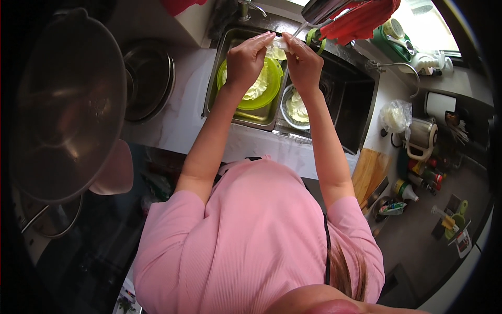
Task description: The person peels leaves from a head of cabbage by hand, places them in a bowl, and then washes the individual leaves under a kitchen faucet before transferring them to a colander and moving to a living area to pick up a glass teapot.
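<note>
My left hand and my right hand grip a pale cabbage leaf between them, above the double sink. Water runs down beside my right fingers. Below my left hand, a green plastic basin with more pale leaves in it sits in the left sink bowl. A white strainer basket holds further leaves under my right wrist, partly hidden by the forearm.
A large metal pan takes up the left side, near a round lid. Red cloths hang over the sink's back. On the right counter are a wooden cutting board, an electric kettle, a plastic bag and several bottles.
</note>
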{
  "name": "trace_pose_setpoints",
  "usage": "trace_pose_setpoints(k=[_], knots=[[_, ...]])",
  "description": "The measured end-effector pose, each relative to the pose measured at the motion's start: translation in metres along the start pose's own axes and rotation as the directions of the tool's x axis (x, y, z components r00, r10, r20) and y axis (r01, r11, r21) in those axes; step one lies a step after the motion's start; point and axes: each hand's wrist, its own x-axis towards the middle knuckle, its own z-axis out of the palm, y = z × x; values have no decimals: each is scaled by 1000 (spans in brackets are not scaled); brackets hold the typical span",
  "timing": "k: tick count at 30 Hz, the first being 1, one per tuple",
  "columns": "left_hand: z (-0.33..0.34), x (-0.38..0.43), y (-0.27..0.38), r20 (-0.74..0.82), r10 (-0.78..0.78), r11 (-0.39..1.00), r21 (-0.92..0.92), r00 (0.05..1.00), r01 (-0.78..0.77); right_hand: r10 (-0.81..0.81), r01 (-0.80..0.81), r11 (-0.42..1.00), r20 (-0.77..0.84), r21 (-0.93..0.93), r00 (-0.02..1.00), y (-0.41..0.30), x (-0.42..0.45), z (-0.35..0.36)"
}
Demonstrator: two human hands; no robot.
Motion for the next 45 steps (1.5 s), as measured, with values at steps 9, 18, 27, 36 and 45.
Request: trace_pose_setpoints(k=[9,18,27,36,45], knots=[[-5,-4,-1,1,-4,1000,17,1000,4,-6,6,1000,10,11,1000,-5,-5,1],[-10,-63,-11,8,-82,996,48,997,81,45,-48,997,49,67,998,-8,-62,21],[-3,-105,-16,157,-184,983,47,970,179,176,-174,984,134,-26,975,-4,-114,19],[66,-106,13,343,-84,985,-116,936,131,625,-597,781,-205,184,754,50,-158,-32],[56,-113,-38,437,-241,969,55,866,241,863,-890,422,-224,-173,453,197,-242,-56]])
